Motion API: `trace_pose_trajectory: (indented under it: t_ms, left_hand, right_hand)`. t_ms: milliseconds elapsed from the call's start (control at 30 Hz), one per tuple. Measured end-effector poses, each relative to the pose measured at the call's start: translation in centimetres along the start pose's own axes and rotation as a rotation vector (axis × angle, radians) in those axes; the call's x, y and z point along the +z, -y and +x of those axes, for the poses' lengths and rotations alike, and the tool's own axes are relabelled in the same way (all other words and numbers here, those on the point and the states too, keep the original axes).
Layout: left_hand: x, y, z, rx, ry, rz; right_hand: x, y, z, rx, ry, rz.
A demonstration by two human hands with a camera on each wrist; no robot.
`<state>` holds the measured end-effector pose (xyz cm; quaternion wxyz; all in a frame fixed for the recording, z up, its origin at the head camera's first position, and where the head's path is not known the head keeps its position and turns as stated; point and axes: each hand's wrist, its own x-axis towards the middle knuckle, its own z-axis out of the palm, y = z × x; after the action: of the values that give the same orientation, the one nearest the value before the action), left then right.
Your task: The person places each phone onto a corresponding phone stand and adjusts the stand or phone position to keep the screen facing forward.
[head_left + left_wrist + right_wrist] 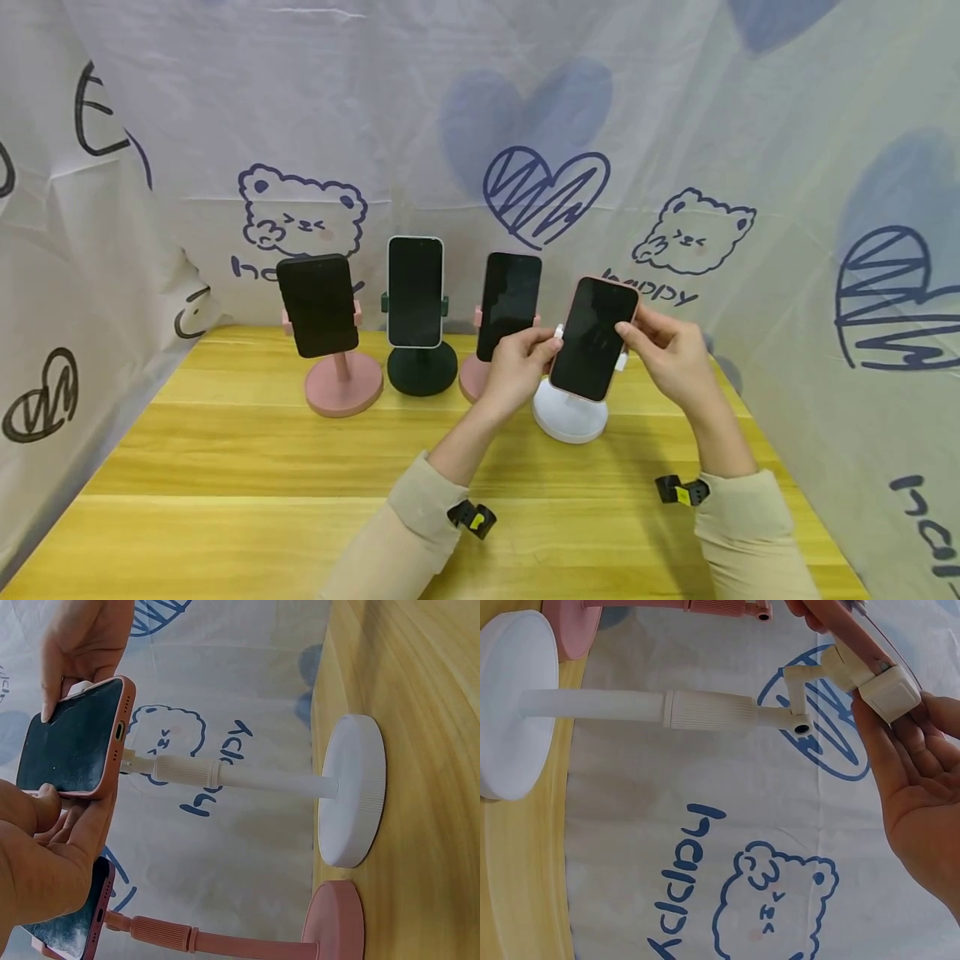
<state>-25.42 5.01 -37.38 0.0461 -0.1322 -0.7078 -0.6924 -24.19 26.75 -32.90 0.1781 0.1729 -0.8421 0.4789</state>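
Note:
A smartphone in a pink case, its screen dark, leans at the white phone stand, between that stand's side clamps. My left hand grips its left edge, the thumb at the screen's rim and the fingers behind, as the left wrist view shows. On the opposite edge my right hand pinches the phone, thumb on the front. In the right wrist view that hand's fingers lie against the white clamp at the phone's side. The stand's upright post rises from its round base.
To the left, phones stand in a pink stand, a dark green stand and another pink stand, the last close behind my left hand. A wooden table bears them all. A printed white cloth hangs behind and at both sides.

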Motion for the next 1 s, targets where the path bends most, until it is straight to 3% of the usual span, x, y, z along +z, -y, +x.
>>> trace_pose_trajectory:
  t_ms: [167, 333, 467, 567, 700, 833, 1000]
  left_hand:
    - [-0.1, 0.2, -0.1, 0.003, -0.023, 0.011]
    - [-0.3, 0.3, -0.2, 0.017, -0.031, 0.022]
    - [-0.4, 0.3, -0.5, 0.035, -0.020, 0.088]
    - [-0.5, 0.2, -0.9, 0.064, 0.014, 0.161]
    - [-0.8, -0.1, -1.4, 0.145, 0.041, 0.265]
    - [-1.6, -0.4, -2.0, 0.277, 0.023, 0.378]
    - [-3.6, -0.5, -2.9, 0.458, -0.088, 0.609]
  right_hand:
    - [0.2, 0.1, 0.0, 0.007, 0.023, -0.015]
    - [0.7, -0.2, -0.1, 0.005, 0.002, 0.038]
    - [1.3, -0.5, -0.3, 0.012, -0.055, 0.111]
    - [2.0, -0.8, -0.5, 0.035, -0.143, 0.140]
    - [2.8, -1.0, -0.7, 0.051, -0.257, 0.142]
    - [3.5, -1.1, -1.1, -0.004, -0.307, 0.118]
    - [3.7, -1.5, -1.8, -0.096, -0.298, -0.022]
